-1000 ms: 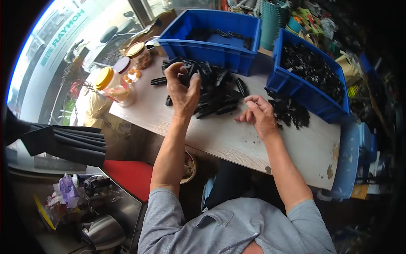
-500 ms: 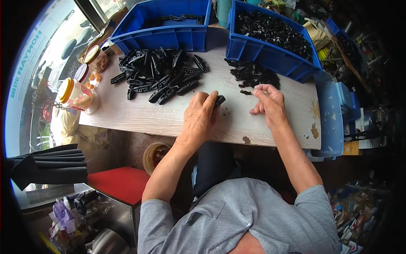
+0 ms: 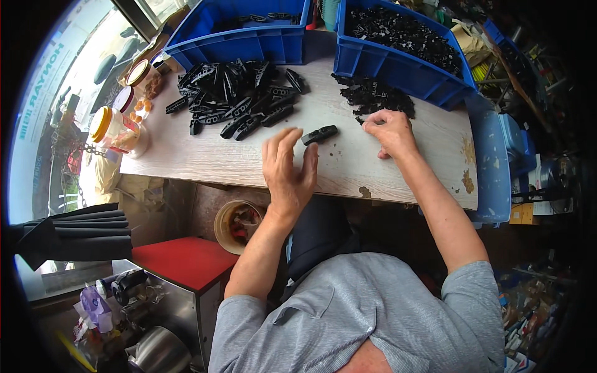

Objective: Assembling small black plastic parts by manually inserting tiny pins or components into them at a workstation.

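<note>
A single long black plastic part (image 3: 319, 135) lies on the table, just right of my left hand (image 3: 288, 166). That hand holds nothing; its fingers and thumb are spread apart. My right hand (image 3: 392, 133) is at the near edge of a heap of small black clips (image 3: 378, 99), thumb and forefinger pinched together. A small dark bit shows at those fingertips, looking like one of the small black clips, partly hidden. Left of centre, a pile of the long black parts (image 3: 233, 96) covers part of the table.
Behind the pile stands a blue bin (image 3: 242, 48) with several long parts inside. Another blue bin (image 3: 398, 68), full of small black pieces, is at the back right. Lidded jars (image 3: 115, 130) line the table's left edge. A bucket (image 3: 222, 227) stands below the table (image 3: 186, 158).
My left hand has let go of the long black part, which now lies on the table, and opened beside it. My right hand has moved up and left against the small clips.
</note>
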{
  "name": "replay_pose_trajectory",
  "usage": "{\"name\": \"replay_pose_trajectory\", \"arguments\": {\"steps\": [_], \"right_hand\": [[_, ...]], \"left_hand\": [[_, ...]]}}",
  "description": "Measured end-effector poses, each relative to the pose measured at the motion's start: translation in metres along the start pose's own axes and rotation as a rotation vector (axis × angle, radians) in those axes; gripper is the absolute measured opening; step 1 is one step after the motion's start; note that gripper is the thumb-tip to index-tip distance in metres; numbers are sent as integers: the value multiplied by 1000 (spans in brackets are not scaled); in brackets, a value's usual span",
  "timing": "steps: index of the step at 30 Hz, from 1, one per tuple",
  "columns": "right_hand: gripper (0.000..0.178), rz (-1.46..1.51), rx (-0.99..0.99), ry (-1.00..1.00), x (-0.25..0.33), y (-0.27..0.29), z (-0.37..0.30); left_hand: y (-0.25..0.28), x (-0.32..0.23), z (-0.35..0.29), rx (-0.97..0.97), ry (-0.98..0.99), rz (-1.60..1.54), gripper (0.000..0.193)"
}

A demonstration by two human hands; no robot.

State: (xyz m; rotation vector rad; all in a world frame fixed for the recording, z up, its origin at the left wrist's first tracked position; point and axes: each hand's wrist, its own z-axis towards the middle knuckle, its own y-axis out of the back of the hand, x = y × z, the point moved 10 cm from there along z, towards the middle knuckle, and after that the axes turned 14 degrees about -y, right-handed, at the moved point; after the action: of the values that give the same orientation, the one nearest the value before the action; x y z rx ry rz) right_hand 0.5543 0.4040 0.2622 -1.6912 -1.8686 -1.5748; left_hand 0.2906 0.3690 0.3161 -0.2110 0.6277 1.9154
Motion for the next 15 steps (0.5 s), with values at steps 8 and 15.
{"name": "replay_pose_trajectory", "arguments": {"steps": [8,15], "right_hand": [[19,237,248,-49,-15,-4,-16],[20,495,598,4,-20,-21,-57]], "left_hand": [[-23,-30,-35,21,333,-431,29],[-74,-31,-10,162,273,-482,35]]}}
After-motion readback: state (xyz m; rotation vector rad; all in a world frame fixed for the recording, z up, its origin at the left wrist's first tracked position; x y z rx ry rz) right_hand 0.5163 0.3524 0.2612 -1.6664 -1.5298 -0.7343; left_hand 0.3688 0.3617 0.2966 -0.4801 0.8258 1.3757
